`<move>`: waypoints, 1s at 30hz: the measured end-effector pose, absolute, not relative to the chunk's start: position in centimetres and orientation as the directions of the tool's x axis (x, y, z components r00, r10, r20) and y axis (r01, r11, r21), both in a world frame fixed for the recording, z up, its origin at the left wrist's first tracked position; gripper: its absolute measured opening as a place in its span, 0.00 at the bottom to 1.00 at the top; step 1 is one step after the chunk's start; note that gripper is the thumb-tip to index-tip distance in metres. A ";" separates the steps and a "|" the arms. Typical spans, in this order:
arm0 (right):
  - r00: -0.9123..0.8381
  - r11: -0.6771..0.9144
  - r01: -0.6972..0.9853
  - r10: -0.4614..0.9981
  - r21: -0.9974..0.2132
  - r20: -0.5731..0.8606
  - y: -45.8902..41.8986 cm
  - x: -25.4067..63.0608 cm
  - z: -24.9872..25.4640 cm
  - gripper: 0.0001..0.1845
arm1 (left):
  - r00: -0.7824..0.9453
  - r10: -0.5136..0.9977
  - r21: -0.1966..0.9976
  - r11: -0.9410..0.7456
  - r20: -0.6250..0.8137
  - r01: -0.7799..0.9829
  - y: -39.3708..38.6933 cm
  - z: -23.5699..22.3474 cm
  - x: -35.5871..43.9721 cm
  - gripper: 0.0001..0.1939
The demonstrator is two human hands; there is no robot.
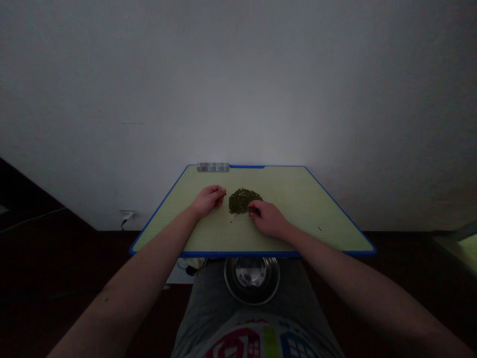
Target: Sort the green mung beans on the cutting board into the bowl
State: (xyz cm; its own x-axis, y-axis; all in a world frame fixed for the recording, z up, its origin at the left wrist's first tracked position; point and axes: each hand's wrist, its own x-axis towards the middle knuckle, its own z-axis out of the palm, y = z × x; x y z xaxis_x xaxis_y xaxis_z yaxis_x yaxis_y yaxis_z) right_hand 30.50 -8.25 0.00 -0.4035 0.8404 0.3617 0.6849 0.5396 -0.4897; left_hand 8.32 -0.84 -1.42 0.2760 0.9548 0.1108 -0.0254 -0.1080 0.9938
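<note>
A stainless steel bowl [252, 280] is positioned on a lap in grey fabric [210, 291], just below the near edge of a pale green cutting board [313, 211] bordered in blue. A heap of dark green chopped herb [243, 201] is placed near the board's middle. The left hand [207, 200] is rested just beside the heap, its fingers curled together, with nothing visibly held. The right hand [269, 220] is set at the heap's near side, its fingertips [253, 211] touching the herb; any pinch cannot be confirmed. A white wall [238, 89] is seen beyond the board, with a cabled plug [127, 216] at its base.
</note>
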 end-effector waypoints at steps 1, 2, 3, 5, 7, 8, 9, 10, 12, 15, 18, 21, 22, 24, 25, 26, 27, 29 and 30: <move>-0.417 0.552 0.677 0.833 -0.486 0.364 -8.0 30.0 0.1 0.10 | 0.274 0.955 0.994 -0.109 0.112 -0.025 -0.9 -1.4 8.3 0.13; -0.428 0.565 0.669 0.824 -0.483 0.371 -7.7 29.6 0.2 0.10 | 0.273 0.955 0.994 -0.111 0.113 -0.026 -0.9 -1.4 8.4 0.13; -0.440 0.578 0.660 0.815 -0.479 0.377 -7.6 29.1 0.3 0.10 | 0.270 0.956 0.993 -0.111 0.114 -0.028 -0.9 -1.4 8.4 0.13; -0.468 0.603 0.641 0.797 -0.475 0.382 -7.4 28.4 0.4 0.10 | 0.268 0.957 0.994 -0.106 0.111 -0.034 -0.9 -1.4 8.4 0.13; -0.499 0.627 0.623 0.779 -0.468 0.379 -7.5 28.0 0.4 0.10 | 0.268 0.958 0.994 -0.101 0.105 -0.032 -0.9 -1.4 8.4 0.12; -0.514 0.637 0.614 0.771 -0.467 0.376 -7.5 27.9 0.4 0.10 | 0.267 0.958 0.995 -0.100 0.104 -0.030 -0.8 -1.4 8.4 0.12; -0.527 0.646 0.604 0.763 -0.467 0.373 -7.6 27.8 0.4 0.10 | 0.267 0.958 0.995 -0.101 0.104 -0.026 -0.8 -1.4 8.4 0.12; -0.539 0.652 0.595 0.757 -0.470 0.369 -7.7 27.8 0.3 0.10 | 0.269 0.957 0.994 -0.105 0.107 -0.023 -0.8 -1.4 8.4 0.12; -0.561 0.662 0.578 0.747 -0.477 0.356 -7.9 27.9 0.3 0.10 | 0.273 0.955 0.993 -0.115 0.114 -0.014 -0.8 -1.4 8.4 0.12; -0.593 0.674 0.557 0.732 -0.485 0.336 -8.3 28.3 0.5 0.10 | 0.270 0.955 0.992 -0.126 0.122 -0.002 -0.8 -1.4 8.4 0.12; -0.617 0.680 0.538 0.720 -0.498 0.317 -8.9 28.7 0.8 0.09 | 0.271 0.954 0.991 -0.136 0.131 -0.003 -0.9 -1.4 8.4 0.12; -0.633 0.675 0.532 0.718 -0.512 0.289 -9.5 29.1 0.9 0.09 | 0.267 0.955 0.992 -0.124 0.125 -0.019 -1.0 -1.3 8.5 0.12; -0.640 0.675 0.527 0.715 -0.516 0.282 -9.7 29.2 1.0 0.09 | 0.266 0.956 0.993 -0.118 0.120 -0.023 -1.0 -1.3 8.5 0.12; -0.653 0.682 0.520 0.706 -0.515 0.274 -10.0 29.5 1.0 0.09 | 0.264 0.958 0.993 -0.112 0.114 -0.024 -1.0 -1.2 8.5 0.12; -0.658 0.685 0.520 0.703 -0.511 0.272 -10.2 29.6 1.0 0.08 | 0.263 0.958 0.993 -0.112 0.114 -0.023 -1.0 -1.2 8.5 0.12; -0.660 0.687 0.521 0.701 -0.507 0.270 -10.3 29.8 1.0 0.08 | 0.262 0.958 0.993 -0.114 0.115 -0.021 -1.0 -1.2 8.5 0.12; -0.661 0.687 0.522 0.700 -0.505 0.270 -10.5 30.0 1.0 0.08 | 0.261 0.958 0.993 -0.114 0.115 -0.019 -1.0 -1.2 8.5 0.12; -0.657 0.683 0.518 0.703 -0.514 0.272 -10.8 30.4 0.9 0.09 | 0.260 0.958 0.993 -0.117 0.117 -0.015 -1.0 -1.2 8.5 0.12; -0.654 0.679 0.511 0.705 -0.527 0.274 -10.9 30.6 0.9 0.09 | 0.260 0.959 0.993 -0.115 0.114 -0.013 -1.0 -1.2 8.5 0.12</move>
State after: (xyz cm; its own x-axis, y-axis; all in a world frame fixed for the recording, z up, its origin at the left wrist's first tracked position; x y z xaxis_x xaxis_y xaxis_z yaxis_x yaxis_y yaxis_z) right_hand 30.57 -10.94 0.86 -0.6536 0.7054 0.2741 0.5114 0.6787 -0.5271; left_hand 8.51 -0.99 -1.21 0.2598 0.9589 0.1140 -0.0133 -0.1145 0.9933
